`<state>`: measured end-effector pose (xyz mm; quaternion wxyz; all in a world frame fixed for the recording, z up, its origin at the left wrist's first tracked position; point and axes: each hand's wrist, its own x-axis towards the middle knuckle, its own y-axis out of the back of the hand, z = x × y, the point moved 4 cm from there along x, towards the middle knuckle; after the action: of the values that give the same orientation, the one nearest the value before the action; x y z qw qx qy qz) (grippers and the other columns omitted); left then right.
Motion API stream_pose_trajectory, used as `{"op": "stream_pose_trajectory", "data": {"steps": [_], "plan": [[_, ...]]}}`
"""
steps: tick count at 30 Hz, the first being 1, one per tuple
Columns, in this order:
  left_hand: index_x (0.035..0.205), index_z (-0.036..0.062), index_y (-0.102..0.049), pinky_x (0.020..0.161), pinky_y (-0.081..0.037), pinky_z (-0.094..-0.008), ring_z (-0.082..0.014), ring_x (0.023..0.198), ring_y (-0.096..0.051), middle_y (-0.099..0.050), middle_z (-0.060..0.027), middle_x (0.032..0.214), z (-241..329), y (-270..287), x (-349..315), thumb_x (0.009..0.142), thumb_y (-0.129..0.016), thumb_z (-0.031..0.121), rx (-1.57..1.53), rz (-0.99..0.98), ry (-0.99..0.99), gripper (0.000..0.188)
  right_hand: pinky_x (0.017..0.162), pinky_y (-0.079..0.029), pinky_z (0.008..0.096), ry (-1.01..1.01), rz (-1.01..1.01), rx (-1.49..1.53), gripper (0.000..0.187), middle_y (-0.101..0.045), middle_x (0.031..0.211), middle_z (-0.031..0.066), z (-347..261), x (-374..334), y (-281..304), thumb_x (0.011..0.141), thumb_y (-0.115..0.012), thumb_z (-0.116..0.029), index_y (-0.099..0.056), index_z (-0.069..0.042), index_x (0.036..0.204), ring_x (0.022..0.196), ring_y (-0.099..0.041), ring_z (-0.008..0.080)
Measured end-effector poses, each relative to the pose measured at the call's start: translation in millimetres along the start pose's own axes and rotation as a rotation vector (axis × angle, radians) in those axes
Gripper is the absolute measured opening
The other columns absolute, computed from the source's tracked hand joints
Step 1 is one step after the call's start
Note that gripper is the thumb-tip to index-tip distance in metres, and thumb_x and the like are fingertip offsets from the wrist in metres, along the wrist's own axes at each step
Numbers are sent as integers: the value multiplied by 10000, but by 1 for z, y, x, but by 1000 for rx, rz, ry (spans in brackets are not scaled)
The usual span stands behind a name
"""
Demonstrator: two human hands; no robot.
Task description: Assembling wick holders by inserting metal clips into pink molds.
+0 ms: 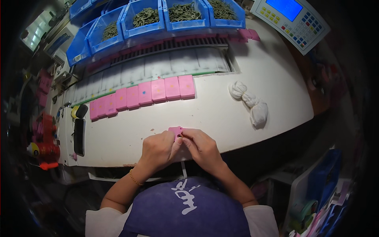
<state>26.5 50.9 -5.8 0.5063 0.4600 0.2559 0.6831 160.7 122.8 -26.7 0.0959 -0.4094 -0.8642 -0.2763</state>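
Pink block [174, 130], 1 pc: gripped by L hand [160, 146], held at its fingertips, toward R; R hand [202, 146] equally near, fingers bent to block's R side, grip can't be told. Long axis: hidden, unclear.

A knotted white cloth [250, 104] lies toward the right edge of the white counter [215, 114], a black rectangular phone [79, 137] by the left. A pale keypad console [293, 24] (its blue screen [285, 8] lit) sits near the far-right corner.
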Motion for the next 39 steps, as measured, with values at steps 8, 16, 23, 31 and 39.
{"op": "stream_pose_trajectory", "data": {"steps": [8,16,23,31,39], "plan": [[790,35,-554,510,-435,-412,-334,548,-561,-548,-156,644,-2,-4,-1,976,-560,248,-48,-30,72,282,708,-548,353,39,112,78,133,-677,925,127,3,-3,0,883,-671,-4,-645,6,1013,791,-676,289],[875,33,-626,543,-454,-413,-358,586,-595,-610,-173,699,-10,0,-1,1004,-491,268,-308,-86,276,301,656,-537,309,-1,120,119,118,-680,904,119,9,-3,-1,890,-684,-5,-654,12,1003,744,-671,223],[859,0,-603,552,-436,-383,-303,557,-566,-573,-174,659,-19,-7,-11,1025,-444,286,-462,-53,370,367,624,-525,274,8,130,115,109,-682,897,110,12,-6,-3,893,-690,5,-663,16,997,716,-661,168],[832,-9,-571,573,-425,-364,-255,567,-529,-534,-163,647,-28,-6,-17,1030,-428,287,-579,-7,443,383,625,-529,265,2,123,125,113,-678,921,113,13,-6,-3,900,-691,-12,-656,22,1002,721,-660,160],[808,2,-568,569,-426,-400,-343,585,-527,-528,-175,647,-24,9,-9,985,-565,295,-403,-67,341,342,887,-532,390,-136,-407,64,266,-609,1205,124,6,57,6,967,-607,-238,-632,-130,1208,993,-663,312]]}}
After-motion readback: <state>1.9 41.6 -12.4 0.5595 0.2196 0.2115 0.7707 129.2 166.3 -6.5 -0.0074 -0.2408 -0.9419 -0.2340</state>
